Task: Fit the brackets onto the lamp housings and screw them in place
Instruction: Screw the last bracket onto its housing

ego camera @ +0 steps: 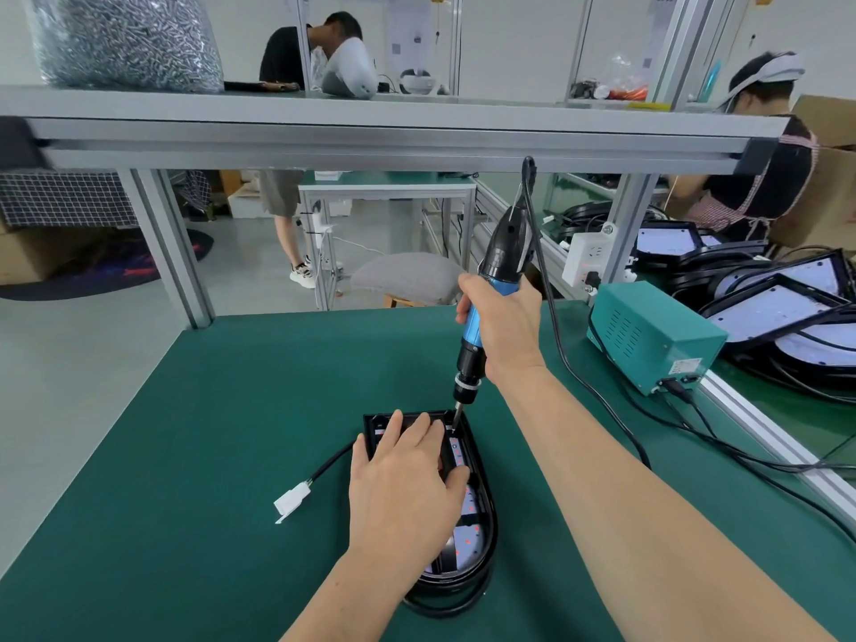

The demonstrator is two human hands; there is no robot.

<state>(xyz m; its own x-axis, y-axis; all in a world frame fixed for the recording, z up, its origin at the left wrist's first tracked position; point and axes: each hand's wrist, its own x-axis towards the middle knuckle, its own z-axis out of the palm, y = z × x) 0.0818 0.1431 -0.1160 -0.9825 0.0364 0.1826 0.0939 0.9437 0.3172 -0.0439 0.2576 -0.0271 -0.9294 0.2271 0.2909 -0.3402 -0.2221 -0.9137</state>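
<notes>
Near on the mat (231, 410) lies the housing (490, 525), with the left hand (407, 474) flat on it, fingers straight. It looks rigid and light, its LED board fragile, so it is best pressed on the frame. Beyond, the right hand (505, 326) grips the screwdriver (502, 252), bit at the housing's far corner.

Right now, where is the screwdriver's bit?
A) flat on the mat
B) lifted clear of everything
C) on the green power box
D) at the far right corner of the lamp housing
D: the right hand holds the electric screwdriver, bit down in the far right corner of the lamp housing, beside the left hand.
</notes>
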